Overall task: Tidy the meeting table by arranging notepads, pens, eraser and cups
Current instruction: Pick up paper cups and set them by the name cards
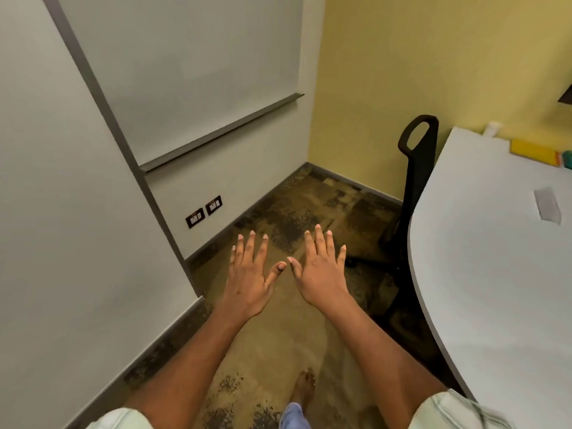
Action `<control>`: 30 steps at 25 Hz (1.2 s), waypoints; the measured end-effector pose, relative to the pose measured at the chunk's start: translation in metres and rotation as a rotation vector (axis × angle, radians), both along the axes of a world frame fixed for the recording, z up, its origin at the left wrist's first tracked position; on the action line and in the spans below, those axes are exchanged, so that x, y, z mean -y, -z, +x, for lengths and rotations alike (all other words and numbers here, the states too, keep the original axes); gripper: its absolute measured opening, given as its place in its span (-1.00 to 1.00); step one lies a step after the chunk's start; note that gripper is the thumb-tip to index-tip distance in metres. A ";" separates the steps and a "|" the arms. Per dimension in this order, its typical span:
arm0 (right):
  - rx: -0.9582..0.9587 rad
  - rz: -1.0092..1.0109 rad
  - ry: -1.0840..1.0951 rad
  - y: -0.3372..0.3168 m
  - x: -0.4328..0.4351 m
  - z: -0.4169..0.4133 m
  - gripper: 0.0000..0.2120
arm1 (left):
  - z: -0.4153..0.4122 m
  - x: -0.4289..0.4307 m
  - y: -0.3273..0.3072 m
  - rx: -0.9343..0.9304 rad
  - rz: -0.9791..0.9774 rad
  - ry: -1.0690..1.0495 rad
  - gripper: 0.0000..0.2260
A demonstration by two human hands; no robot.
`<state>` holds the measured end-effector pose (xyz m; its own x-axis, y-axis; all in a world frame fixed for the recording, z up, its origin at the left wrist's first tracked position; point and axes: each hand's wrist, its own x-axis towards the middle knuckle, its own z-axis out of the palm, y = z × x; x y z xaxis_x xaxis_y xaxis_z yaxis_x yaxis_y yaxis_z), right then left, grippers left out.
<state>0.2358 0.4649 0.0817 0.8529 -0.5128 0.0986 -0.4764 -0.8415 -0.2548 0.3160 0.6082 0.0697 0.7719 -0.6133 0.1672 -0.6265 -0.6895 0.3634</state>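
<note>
Carpeted floor (309, 196) lies below your left hand (249, 280) and right hand (322, 274), both spread flat, holding nothing. On the table (479, 289) at right, far end, lies what appears to be a yellow notepad (532, 151).

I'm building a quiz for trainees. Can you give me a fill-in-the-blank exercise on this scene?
1. The left hand and right hand, fingers spread, hold ____.
2. The notepad at the far end of the table is ____ in colour.
3. The chair beside the table is ____ in colour.
Missing words: nothing; yellow; black.
</note>
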 end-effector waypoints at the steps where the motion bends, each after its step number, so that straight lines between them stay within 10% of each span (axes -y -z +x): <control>1: -0.003 -0.009 0.013 0.000 0.019 0.021 -0.33 | 0.021 0.020 0.002 0.006 0.008 0.008 -0.19; 30: -0.070 0.077 0.403 -0.015 0.468 0.544 -0.29 | 0.593 0.534 -0.031 -0.014 -0.004 0.465 -0.19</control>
